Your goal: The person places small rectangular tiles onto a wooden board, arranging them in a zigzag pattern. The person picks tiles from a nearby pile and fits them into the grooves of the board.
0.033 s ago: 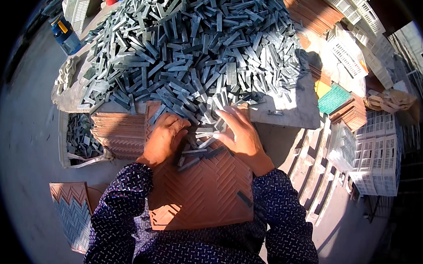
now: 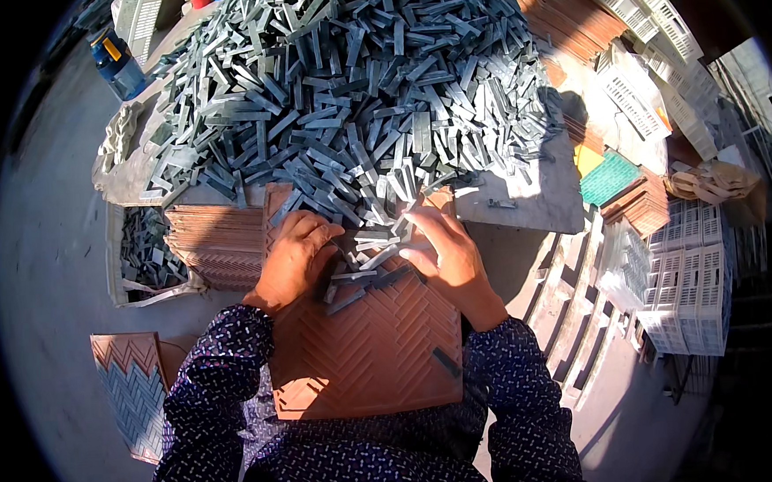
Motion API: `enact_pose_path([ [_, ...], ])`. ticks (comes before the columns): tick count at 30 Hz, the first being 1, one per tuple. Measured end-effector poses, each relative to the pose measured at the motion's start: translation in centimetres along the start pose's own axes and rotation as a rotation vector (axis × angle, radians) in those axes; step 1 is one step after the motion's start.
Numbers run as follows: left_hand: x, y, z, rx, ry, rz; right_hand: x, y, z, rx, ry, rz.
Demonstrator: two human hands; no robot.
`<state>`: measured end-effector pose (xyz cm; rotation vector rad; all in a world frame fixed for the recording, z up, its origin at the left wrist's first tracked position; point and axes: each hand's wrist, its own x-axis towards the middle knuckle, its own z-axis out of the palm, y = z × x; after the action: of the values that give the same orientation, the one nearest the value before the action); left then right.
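Note:
A terracotta-coloured tray (image 2: 358, 358) with herringbone grooves slopes from my lap up to the edge of the tabletop. Loose grey stone strips (image 2: 373, 246) lie over its upper part, and one dark strip (image 2: 446, 362) sits near its right edge. My left hand (image 2: 297, 257) is over the tray's upper left, its fingers curled in beside the strips; what they hold, if anything, is hidden. On the opposite side of these strips, my right hand (image 2: 447, 259) has its thumb and forefinger spread, with nothing visible between them.
A large heap of grey strips (image 2: 333, 94) covers the tabletop (image 2: 525, 201). Stacked terracotta trays (image 2: 218, 242) stand left, above a partly filled herringbone tray (image 2: 133, 393). White crates (image 2: 685, 284) are stacked at right; a blue bottle (image 2: 119, 67) stands far left.
My right hand has shifted slightly right and toward me. The left hand has drawn back a little to the left. The tray and strips look the same.

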<state>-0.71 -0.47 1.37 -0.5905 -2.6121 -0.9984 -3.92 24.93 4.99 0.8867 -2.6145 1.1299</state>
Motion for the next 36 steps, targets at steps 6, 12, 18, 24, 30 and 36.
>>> enact_pose_path([
  [6, -2.8, 0.1, 0.2, 0.059, -0.021, -0.088, -12.3, -2.8, -2.9, 0.024, -0.108, 0.499],
  [12, -2.0, 1.1, -0.1, -0.013, 0.038, -0.192, -18.6, -4.3, -1.2, -0.182, -0.02, 0.361],
  [18, -8.3, 4.5, -2.6, -0.188, 0.05, -0.482, -17.7, -4.7, -1.3, -0.15, -0.022, 0.426],
  [24, -15.3, 7.8, -3.1, -0.07, -0.046, -0.508, -18.3, -4.6, -0.3, -0.116, 0.027, 0.468],
  [30, -17.0, 8.0, -4.6, -0.034, -0.058, -0.439, -18.4, -5.2, 0.2, -0.139, 0.068, 0.485],
  [36, -18.8, 8.3, -4.5, 0.021, -0.061, -0.416, -18.1, -4.8, 0.8, -0.121, 0.066, 0.445],
])
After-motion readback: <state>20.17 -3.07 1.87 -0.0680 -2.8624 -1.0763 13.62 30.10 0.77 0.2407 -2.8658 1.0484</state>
